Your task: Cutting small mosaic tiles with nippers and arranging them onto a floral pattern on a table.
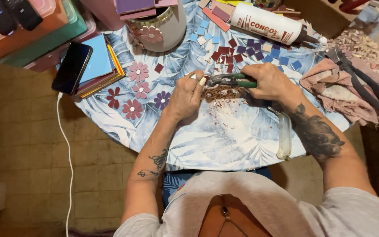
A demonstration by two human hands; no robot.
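- Right hand [272,81]: fingers wrapped tight round the green handles of the tile nippers [230,80]; jaws point left, over mid-table.
- Left hand [186,94]: fingers curled, thumb and forefinger pinched at the nipper jaws on a small pale piece [202,80]; what it is cannot be told.
- Heap of reddish tile chips [221,92] lies directly under the nippers, between the hands.
- Round table, leaf-print cloth [224,140]: near half bare up to the rim by the person's body.
- Far half crowded: loose tile squares [242,52], white glue bottle [266,23] lying flat, flower-decorated pot [159,27].
- Left edge: mosaic flowers [137,90]; phone [72,67] on stacked tiles, overhanging the rim.
- Right edge: pink rag [336,94].
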